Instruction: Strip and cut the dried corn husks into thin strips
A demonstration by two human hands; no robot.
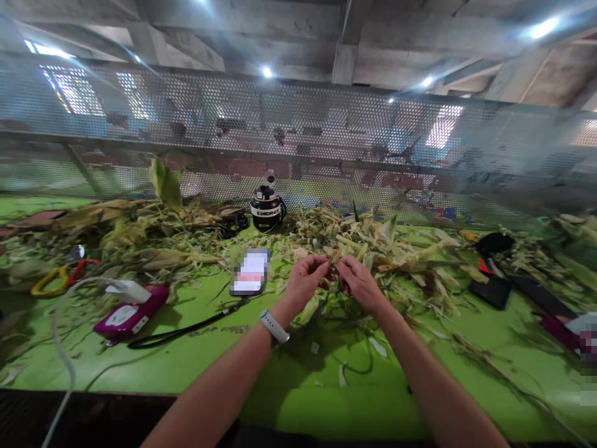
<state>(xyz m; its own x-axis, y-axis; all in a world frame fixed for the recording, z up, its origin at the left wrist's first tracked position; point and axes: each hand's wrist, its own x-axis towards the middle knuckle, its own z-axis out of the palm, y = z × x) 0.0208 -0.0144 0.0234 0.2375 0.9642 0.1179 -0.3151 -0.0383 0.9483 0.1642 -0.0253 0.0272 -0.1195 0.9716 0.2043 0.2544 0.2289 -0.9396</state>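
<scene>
Near the middle of the green table [303, 398], my left hand [303, 283] and my right hand [360, 283] almost meet. The fingers of both are closed in a pinch. Whatever sits between the fingertips is small and pale, and I cannot make out what it is. A pale grey watch band [274, 326] circles my left wrist. Under the hands lies a light green piece of husk [310, 309], partly hidden. Behind them spreads a heap of dry and green corn husks [387, 239]. Left of my left hand a lit phone [252, 272] lies flat with a black strap.
A black jug marked ENERGY [267, 211] stands at the back by the perforated metal screen [326, 137]. On the left are more husks [186, 258], scissors [49, 283] and a purple power strip [133, 317] with a white charger [128, 290]. A dark flat object [492, 291] lies at right.
</scene>
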